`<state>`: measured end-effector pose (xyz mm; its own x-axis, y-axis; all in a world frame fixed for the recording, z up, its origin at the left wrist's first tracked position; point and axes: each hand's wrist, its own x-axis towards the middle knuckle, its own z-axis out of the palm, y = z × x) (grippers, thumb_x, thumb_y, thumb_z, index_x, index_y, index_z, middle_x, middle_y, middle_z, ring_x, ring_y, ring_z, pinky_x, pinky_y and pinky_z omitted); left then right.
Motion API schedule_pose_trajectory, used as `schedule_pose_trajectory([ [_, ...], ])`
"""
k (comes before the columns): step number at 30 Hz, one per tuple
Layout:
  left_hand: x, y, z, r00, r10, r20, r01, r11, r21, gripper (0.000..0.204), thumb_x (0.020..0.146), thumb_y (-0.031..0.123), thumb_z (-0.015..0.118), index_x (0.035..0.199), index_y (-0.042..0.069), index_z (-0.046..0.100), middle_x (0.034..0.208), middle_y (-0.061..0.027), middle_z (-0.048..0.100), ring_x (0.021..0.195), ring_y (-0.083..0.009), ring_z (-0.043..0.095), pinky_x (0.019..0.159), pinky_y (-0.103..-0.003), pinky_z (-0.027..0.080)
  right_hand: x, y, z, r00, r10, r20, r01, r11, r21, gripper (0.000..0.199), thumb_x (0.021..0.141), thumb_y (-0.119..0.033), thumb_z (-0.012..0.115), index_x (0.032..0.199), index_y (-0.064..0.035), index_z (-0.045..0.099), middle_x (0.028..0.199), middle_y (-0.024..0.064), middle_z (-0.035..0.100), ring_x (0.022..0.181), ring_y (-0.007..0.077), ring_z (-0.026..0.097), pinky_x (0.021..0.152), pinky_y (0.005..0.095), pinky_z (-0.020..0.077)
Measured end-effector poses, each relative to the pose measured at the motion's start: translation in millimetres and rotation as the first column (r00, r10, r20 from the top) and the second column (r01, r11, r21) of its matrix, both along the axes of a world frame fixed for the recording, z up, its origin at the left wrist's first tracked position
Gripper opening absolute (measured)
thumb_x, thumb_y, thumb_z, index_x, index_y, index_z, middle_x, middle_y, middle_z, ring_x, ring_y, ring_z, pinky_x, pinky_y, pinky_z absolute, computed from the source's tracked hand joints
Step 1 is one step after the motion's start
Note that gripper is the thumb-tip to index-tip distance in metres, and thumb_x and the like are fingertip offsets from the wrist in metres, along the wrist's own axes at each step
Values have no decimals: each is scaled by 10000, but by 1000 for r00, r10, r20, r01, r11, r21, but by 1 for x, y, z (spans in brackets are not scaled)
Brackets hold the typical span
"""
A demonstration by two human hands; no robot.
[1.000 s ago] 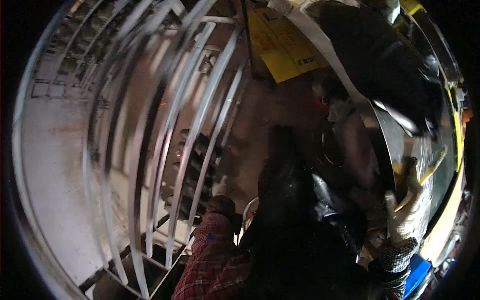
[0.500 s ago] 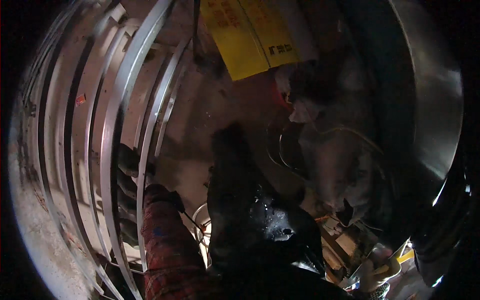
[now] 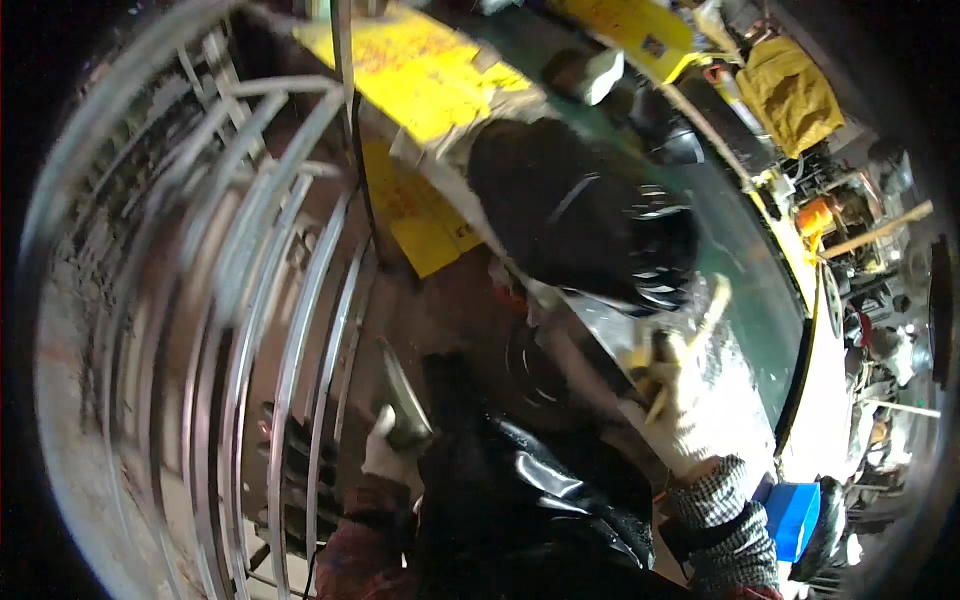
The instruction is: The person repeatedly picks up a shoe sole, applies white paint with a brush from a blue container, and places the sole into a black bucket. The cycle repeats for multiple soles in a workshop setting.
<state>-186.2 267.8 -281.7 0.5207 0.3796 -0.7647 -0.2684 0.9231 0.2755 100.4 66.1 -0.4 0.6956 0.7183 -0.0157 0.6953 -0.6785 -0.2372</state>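
My left hand [image 3: 387,447], in a white glove, closes around a flat grey blade-like piece [image 3: 405,400] with a pointed end, low beside the metal bars. My right hand [image 3: 685,415], also gloved in white, lies over the brightly lit metal edge [image 3: 605,325] of a long green surface [image 3: 735,265]. Its fingers are bent around a yellowish tool with a thin handle [image 3: 714,308]; glare and blur hide its kind. Just beyond the right hand is a large glossy black rounded bulk [image 3: 570,215]. My shiny black apron [image 3: 535,480] fills the lower middle.
Curved-looking metal bars [image 3: 290,370] stand along the left. Yellow printed sheets [image 3: 410,75] hang at the upper left of the green surface. A yellow bag [image 3: 790,95], an orange object [image 3: 815,218] and clutter lie at the right. A blue box [image 3: 795,520] is near my right forearm.
The view has swung up and right, and is much brighter. My left hand has come from behind the bars and now shows the grey piece. My right hand has risen onto the lit edge.
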Motion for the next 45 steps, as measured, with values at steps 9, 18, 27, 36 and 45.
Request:
schedule_pose_trajectory([
  [9, -7, -84, 197, 468, -740, 483, 527, 672, 520, 940, 867, 369, 733, 1538, -60, 234, 1516, -267, 416, 1370, -461, 450, 1168, -614, 315, -11, -133, 87, 975, -51, 216, -66, 863, 501, 196, 928, -126, 663, 1089, -15, 662, 919, 87, 688, 842, 215, 662, 802, 343, 521],
  [18, 137, -206, 259, 241, -805, 542, 723, 521, 453, 888, 819, 329, 772, 1480, -79, 342, 1386, -277, 509, 1234, -425, 566, 1124, -609, 399, -53, -467, 101, 692, -670, -270, 397, 40, 917, 290, 1003, -224, 602, 1127, 26, 681, 818, 58, 675, 699, 75, 574, 611, 219, 455],
  [27, 146, -237, 210, 433, -876, 213, 864, 471, 180, 895, 868, 838, 415, 1133, 9, 623, 809, -187, 681, 527, -279, 652, 402, -317, 493, -26, -568, 57, 532, -838, -119, 715, 370, 593, 283, 951, -287, 697, 941, -7, 732, 734, 1, 637, 667, 69, 554, 589, 225, 424],
  [36, 131, -248, 219, 576, -798, 180, 788, 600, 139, 1006, 739, 932, 470, 1090, 4, 638, 723, -156, 680, 438, -233, 602, 349, -280, 432, -77, -481, 81, 750, -527, -400, 523, 103, 846, 214, 1000, -156, 607, 1064, 22, 707, 849, 56, 701, 695, 60, 623, 588, 173, 464],
  [45, 124, -215, 140, 393, -586, 708, 793, 607, 62, 1085, 825, 856, 436, 1323, -108, 461, 927, -273, 700, 543, -325, 661, 439, -391, 495, 29, -242, -3, 770, 77, -634, 586, 309, 749, 271, 945, -176, 700, 1127, 24, 701, 952, 75, 727, 861, 115, 659, 762, 252, 530],
])
